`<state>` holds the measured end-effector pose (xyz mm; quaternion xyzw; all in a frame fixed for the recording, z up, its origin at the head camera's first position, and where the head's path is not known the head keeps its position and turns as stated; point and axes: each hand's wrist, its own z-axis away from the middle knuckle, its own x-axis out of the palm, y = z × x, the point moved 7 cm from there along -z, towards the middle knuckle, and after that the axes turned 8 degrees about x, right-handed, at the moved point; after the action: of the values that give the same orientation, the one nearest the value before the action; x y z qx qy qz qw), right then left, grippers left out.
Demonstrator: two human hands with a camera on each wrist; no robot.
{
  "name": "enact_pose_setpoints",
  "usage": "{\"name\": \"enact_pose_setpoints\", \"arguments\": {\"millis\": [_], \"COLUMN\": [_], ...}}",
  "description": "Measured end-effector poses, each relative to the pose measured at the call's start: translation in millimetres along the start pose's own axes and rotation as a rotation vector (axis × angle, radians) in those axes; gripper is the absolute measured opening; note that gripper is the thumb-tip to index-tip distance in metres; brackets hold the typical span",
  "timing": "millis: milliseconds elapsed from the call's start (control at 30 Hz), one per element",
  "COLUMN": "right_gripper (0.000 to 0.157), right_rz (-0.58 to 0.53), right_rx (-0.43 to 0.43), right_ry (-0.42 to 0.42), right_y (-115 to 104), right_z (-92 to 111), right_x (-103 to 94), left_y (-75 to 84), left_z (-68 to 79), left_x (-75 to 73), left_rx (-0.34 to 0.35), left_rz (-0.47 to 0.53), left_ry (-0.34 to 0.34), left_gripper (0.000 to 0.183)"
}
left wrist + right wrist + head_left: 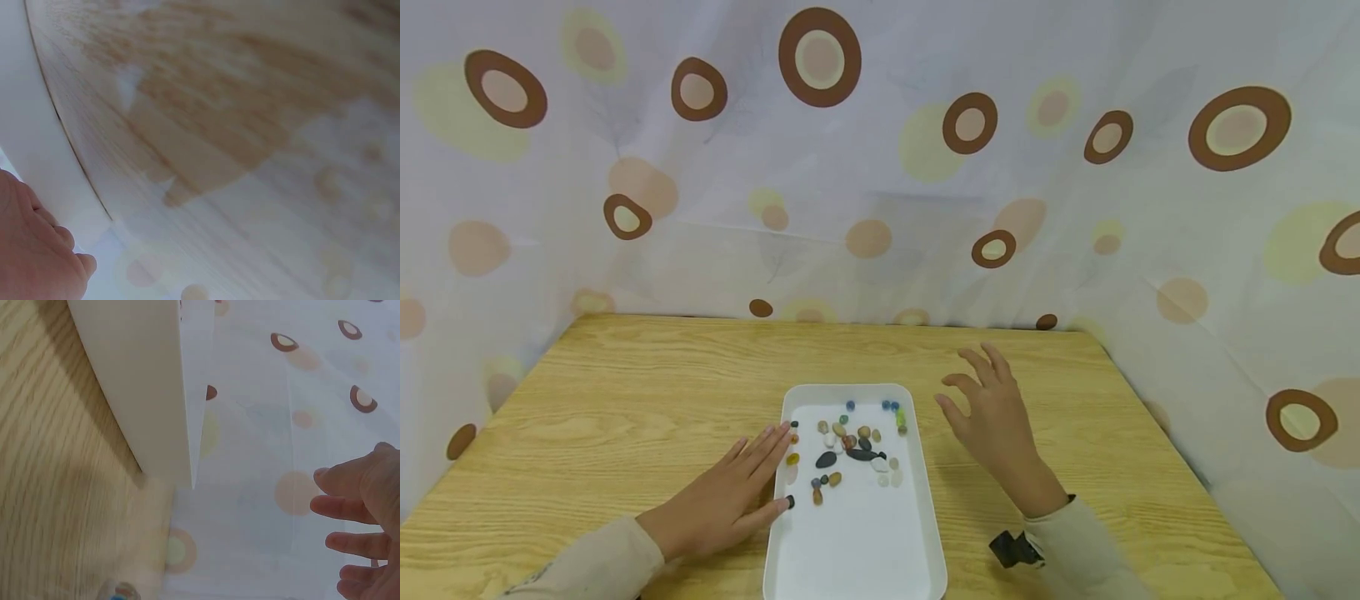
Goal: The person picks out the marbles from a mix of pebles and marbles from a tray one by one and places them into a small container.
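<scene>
A white rectangular tray [857,550] holds several small pebbles and glass beads. My left hand [722,496] lies with straight fingers along its left rim, fingertips at the edge and thumb lower down near a small black stone [790,502]. Close by those fingertips sit an amber stone [793,459] and a pale pink one [792,475]. To the right of the tray my right hand [996,425] is raised, its fingers spread and bent a little with nothing between them. The right wrist view shows this hand [369,519] apart from the tray's tall white wall [140,387].
Dark flat stones [826,460] lie mid-tray, with blue beads [887,405] and green ones [901,417] in the far right corner. Under the tray is a wood-grain table [662,375], and a patterned cloth [880,167] hangs behind it and at both sides.
</scene>
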<state>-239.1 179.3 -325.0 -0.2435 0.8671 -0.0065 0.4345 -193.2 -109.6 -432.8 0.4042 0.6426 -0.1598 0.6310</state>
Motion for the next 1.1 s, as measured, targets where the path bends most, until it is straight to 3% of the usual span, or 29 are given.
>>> {"name": "enact_pose_setpoints", "arguments": {"millis": [167,500,900,1100], "right_gripper": [0.017,0.019,0.013,0.009], "right_rz": [-0.042,0.072,0.158,0.169], "right_rx": [-0.016,0.047,0.085,0.089], "right_ry": [-0.096,-0.315,-0.442,-0.466], "right_y": [-15.4,-22.5,-18.5,-16.9], "right_z": [0.4,2.7,6.8,8.4], "right_x": [18.8,57.1,81.2,88.7], "left_y": [0.0,0.6,0.1,0.8], "left_z": [-0.4,-0.1,0.0,-0.2], "left_x": [0.2,-0.2,-0.3,-0.6], "left_rx": [0.004,-0.007,-0.010,-0.004], "left_rz": [-0.011,-0.003,-0.001,-0.018], "left_ry": [0.004,0.002,0.002,0.007], "left_gripper": [0.075,0.075,0.075,0.075]}}
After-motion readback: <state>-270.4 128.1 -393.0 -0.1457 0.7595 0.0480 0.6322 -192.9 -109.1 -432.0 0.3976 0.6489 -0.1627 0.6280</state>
